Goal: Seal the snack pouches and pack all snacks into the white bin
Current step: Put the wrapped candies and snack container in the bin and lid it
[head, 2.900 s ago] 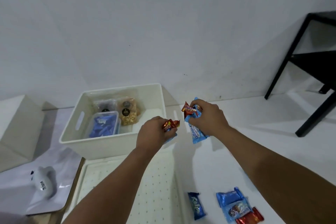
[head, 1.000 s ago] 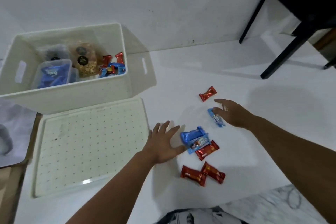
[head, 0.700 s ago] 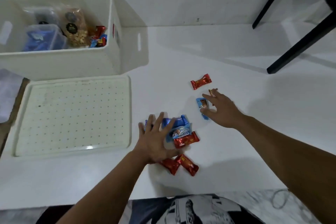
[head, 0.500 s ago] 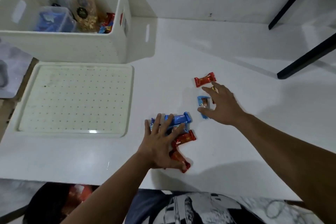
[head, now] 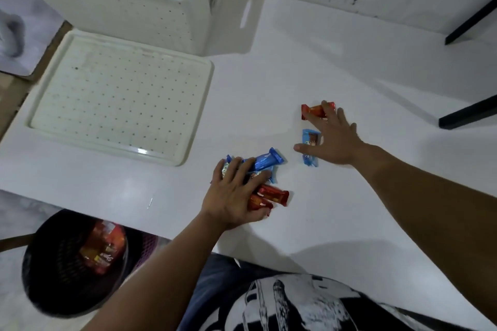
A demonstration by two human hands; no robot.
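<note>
Far out to the left of both hands, a black mesh wastebasket (head: 75, 266) sits below the bench edge with an orange wrapper inside. Ahead of the left hand lies the perforated white lid (head: 118, 94), flat on the bench (head: 376, 75), and beyond it stands the white bin (head: 129, 8), which already holds a clear tub, a nut pouch and the handful of candies that were in the hands about three seconds ago.

The left hand (head: 234, 193), which a second ago lay open beside the loose heap, now lies across it: fingers spread over the blue wrapped bars (head: 265, 162), thumb curling under the red wrapped bars (head: 274, 193), raking them together. It is closing but has not lifted anything, so I judge the grasp as half-formed.

The right hand (head: 333, 140), half a second ago short of the far candy, has stretched on; its fingertips now touch the red candy (head: 313, 111), while its thumb presses beside the small blue candy (head: 310, 148) under the palm. It is open and splayed, pinning rather than holding.

So the change is a second gather begun. These sweets appear to be the last loose snacks in sight; once both hands close and carry them up and leftward to the bin, packing looks nearly finished. The far red piece, held only by fingertips, could slip away.
</note>
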